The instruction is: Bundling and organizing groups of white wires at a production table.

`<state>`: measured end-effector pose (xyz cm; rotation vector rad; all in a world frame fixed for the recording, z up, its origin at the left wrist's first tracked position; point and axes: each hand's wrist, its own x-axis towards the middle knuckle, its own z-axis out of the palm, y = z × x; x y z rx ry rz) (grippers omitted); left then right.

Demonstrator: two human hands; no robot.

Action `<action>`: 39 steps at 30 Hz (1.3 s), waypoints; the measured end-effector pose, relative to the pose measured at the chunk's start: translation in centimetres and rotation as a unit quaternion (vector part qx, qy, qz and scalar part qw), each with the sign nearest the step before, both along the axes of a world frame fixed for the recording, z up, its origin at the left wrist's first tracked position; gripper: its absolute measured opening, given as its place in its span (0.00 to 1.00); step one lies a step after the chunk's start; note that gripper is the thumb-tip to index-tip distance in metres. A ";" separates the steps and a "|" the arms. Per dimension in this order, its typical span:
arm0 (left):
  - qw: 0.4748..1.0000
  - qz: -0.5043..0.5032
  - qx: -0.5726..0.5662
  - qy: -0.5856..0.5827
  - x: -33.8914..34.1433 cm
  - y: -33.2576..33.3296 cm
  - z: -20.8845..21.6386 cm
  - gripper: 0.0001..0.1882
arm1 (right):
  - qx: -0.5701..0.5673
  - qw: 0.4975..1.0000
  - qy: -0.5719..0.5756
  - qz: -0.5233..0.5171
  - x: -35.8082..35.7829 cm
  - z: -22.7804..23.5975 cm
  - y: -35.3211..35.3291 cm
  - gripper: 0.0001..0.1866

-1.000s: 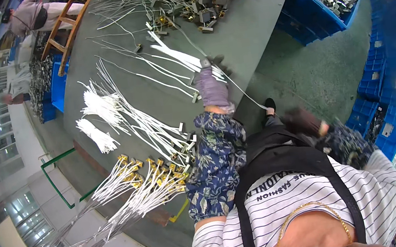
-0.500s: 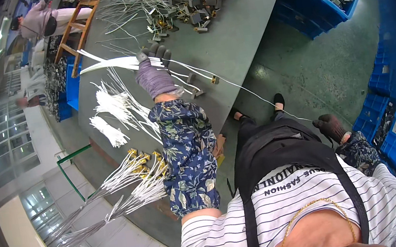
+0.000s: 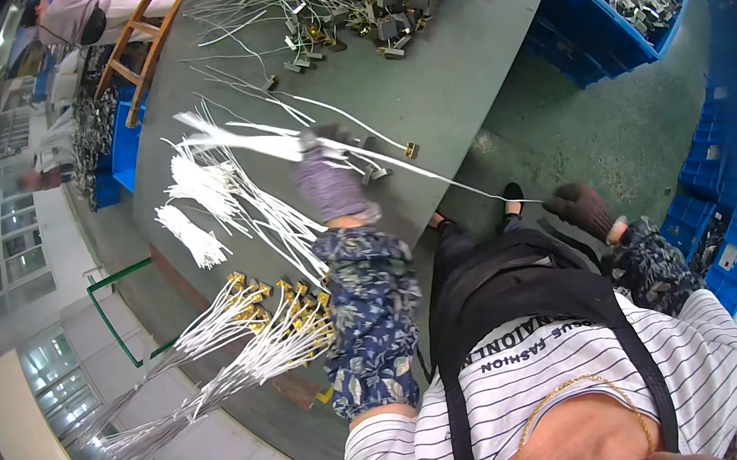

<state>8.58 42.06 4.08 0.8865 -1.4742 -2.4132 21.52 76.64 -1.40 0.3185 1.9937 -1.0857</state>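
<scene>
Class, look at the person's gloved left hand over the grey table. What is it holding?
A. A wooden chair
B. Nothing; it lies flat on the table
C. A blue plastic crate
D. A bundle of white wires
D: the left hand in a grey glove is closed on a bundle of white wires that sticks out to its left above the table.

Grey gloves, white cables, blue bins

The left hand (image 3: 332,184) wears a grey-purple glove above a navy floral sleeve (image 3: 370,309); white cables (image 3: 231,141) run from its grip across the grey-green table (image 3: 450,70). The right hand (image 3: 582,209) wears a dark glove. Beyond it stands a blue bin (image 3: 589,33). The shirt (image 3: 539,394) is white with black stripes.
</scene>
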 end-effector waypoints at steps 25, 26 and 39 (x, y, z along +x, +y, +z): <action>0.997 -0.068 -0.024 -0.026 1.2 -5.5 -2.6 0.21 | -0.161 0.911 0.378 -0.020 -22.4 0.2 -23.6 0.12; 0.996 -0.085 0.021 -0.004 0.7 -3.5 -2.0 0.20 | -0.156 0.912 0.379 -0.022 -21.2 2.2 -21.9 0.12; 0.971 -0.086 0.224 -0.019 -3.3 5.4 -9.5 0.14 | -0.273 0.927 -0.020 -0.256 -1.5 1.4 -2.3 0.08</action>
